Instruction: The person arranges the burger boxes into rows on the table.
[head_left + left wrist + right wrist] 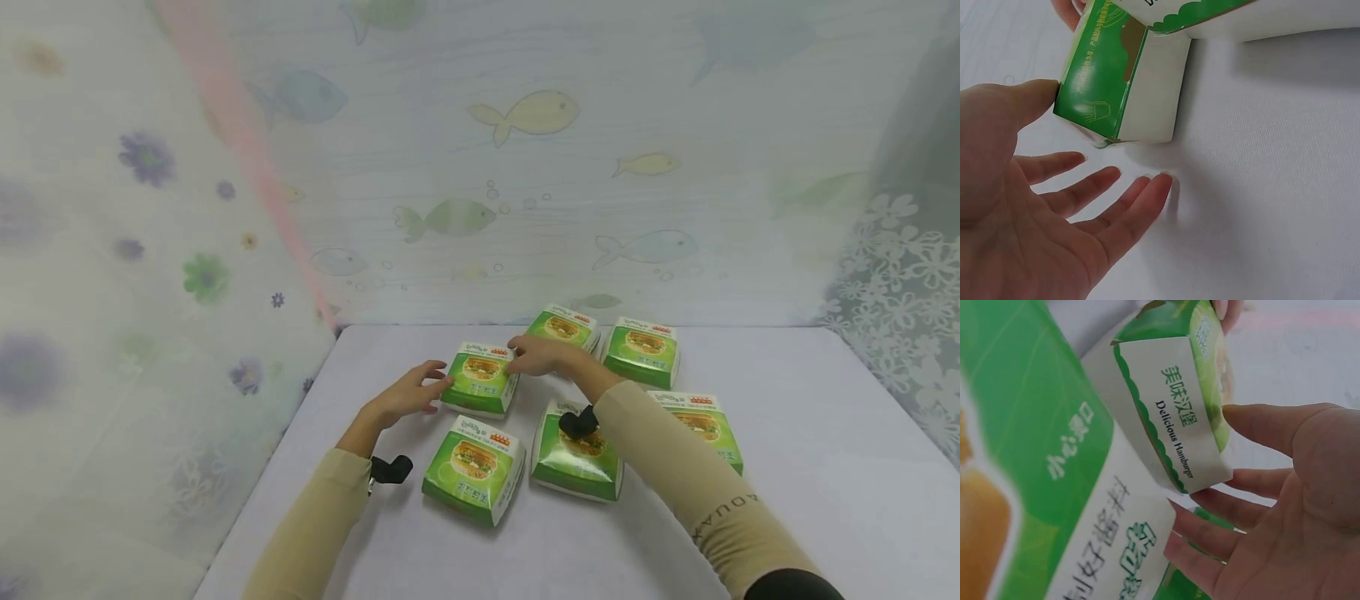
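A green and white hamburger box (480,379) lies on the table between my two hands. At its left side is my left hand (408,393), fingers spread. In the left wrist view the left thumb (1038,100) touches a corner of the box (1100,75), while the other fingers stand apart from it. My right hand (536,356) is at the box's right side. The right wrist view shows that thumb (1260,422) against the top edge of the box (1179,412), with fairly straight fingers near its lower corner.
More hamburger boxes lie around: one in front (474,467), one partly under my right wrist (577,458), one behind my right hand (562,327), one at back right (641,350) and one beside my right sleeve (705,425). A patterned curtain (450,167) hangs behind the white table (810,417).
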Motion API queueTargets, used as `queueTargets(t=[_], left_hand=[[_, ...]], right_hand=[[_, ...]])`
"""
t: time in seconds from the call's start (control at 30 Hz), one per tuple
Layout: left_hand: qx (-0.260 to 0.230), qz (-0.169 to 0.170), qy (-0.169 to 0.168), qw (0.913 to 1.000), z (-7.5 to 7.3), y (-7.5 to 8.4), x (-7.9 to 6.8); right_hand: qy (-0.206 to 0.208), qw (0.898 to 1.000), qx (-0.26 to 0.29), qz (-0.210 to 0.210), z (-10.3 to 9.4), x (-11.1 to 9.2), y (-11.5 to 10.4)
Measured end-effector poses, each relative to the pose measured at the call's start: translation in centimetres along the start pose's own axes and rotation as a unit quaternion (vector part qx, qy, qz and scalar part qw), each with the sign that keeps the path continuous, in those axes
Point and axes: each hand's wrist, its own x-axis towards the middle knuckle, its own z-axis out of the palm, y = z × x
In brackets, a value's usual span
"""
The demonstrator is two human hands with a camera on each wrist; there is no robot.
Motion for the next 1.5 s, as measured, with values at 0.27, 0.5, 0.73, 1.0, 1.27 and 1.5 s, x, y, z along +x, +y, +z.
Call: queueTargets(t=[0.27, 0.5, 0.73, 1.0, 1.27, 1.5], left_hand=[[-0.023, 0.008, -0.027, 0.9993, -0.1, 0.6, -0.3], [-0.038, 0.009, -0.021, 0.999, -0.4, 0.4, 0.3], [-0.04, 0.008, -0.016, 0.999, -0.4, 0.0, 0.7], [0.017, -0.007, 0.02, 0.9996, -2.0, 0.7, 1.1], [-0.017, -0.047, 0.045, 0.9977, -0.5, 1.8, 0.3], [-0.029, -0.037, 0.031, 0.9984, 0.2, 2.0, 0.5]], right_hand=[[0.001, 1.0, 0.002, 0.011, 0.1, 0.0, 0.1], [0.021, 0.998, -0.058, 0.015, 0.5, 0.3, 0.1], [0.04, 0.991, -0.125, 0.016, 1.3, 0.7, 0.0], [0.064, 0.986, -0.149, 0.027, 0.7, 0.1, -0.7], [0.052, 0.986, -0.159, 0.005, 0.8, 0.3, -0.5], [0.055, 0.985, -0.165, 0.004, 1.2, 0.7, -0.3]])
